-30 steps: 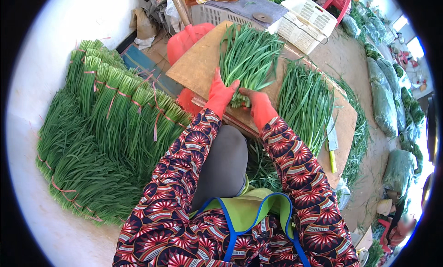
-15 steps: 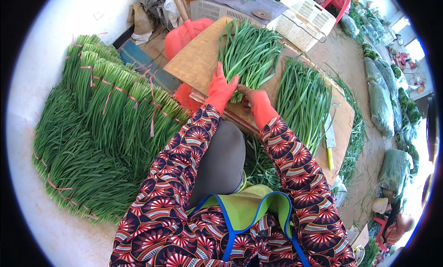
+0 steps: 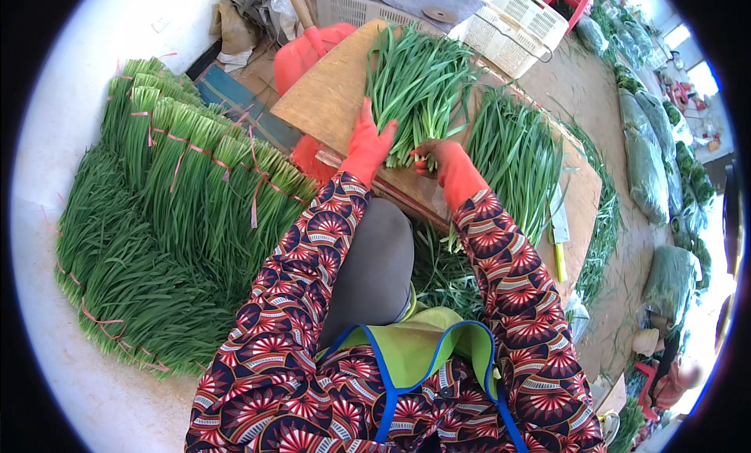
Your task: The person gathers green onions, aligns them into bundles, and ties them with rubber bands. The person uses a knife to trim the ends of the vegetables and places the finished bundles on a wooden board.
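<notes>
Left of the knee [image 3: 383,230], stacked bundles [image 3: 176,159] are already tied in pink. On the board [image 3: 321,85], a leafy bunch [image 3: 415,81] is bordered by the left hand [image 3: 368,146], laid along it with thumb spread, and the right hand [image 3: 454,170], curled at its stem ends [image 3: 402,157] (whether anything is pinched cannot be told) — no tie is visible on it, nor on the pile [image 3: 512,156] remaining alongside.

Your gloves [image 3: 364,145] are coral red, your sleeves [image 3: 309,246] red-and-white fans on navy. Leaves [image 3: 411,81] at twelve o'clock are green, ties [image 3: 254,210] at nine pink, your apron [image 3: 407,361] at six lime-green edged blue.
</notes>
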Available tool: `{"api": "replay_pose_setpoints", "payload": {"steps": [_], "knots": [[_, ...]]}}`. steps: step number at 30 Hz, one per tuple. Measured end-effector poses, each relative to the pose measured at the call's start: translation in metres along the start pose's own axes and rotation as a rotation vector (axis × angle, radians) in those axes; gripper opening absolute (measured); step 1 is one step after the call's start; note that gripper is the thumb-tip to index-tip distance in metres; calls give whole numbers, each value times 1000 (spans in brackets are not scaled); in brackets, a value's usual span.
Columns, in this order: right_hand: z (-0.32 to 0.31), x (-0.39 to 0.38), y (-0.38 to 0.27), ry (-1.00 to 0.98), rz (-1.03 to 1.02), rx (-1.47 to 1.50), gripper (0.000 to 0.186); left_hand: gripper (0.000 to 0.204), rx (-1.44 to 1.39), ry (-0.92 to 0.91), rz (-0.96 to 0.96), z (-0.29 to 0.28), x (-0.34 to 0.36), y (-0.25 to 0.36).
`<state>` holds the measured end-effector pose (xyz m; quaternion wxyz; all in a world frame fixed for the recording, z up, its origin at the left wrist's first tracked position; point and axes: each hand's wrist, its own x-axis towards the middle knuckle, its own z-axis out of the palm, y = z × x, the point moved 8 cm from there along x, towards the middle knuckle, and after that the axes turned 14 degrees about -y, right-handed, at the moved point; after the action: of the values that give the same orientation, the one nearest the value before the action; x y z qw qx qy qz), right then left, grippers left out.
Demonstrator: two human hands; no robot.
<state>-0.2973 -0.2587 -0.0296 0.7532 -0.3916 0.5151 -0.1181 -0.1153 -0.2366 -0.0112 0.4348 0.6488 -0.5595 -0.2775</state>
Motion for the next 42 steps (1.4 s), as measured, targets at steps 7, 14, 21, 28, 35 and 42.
{"api": "replay_pose_setpoints", "payload": {"steps": [7,14,21,28,35,42], "knots": [[-34,-3,5,253,15,-326,18,111,-30,-27,-69,0,-3,8],[3,-31,-24,445,-188,-830,58,120,86,-51,-94,-6,-10,16],[13,-24,-33,349,-276,-798,57,118,85,-39,-65,-4,-9,19],[13,-6,-16,624,-165,-595,43,114,140,-30,-62,-2,-9,13],[9,0,0,554,-40,-181,32,110,111,-37,-15,-1,-11,28],[24,-13,-19,599,-206,-550,33,110,137,-25,-42,-8,-13,14]]}}
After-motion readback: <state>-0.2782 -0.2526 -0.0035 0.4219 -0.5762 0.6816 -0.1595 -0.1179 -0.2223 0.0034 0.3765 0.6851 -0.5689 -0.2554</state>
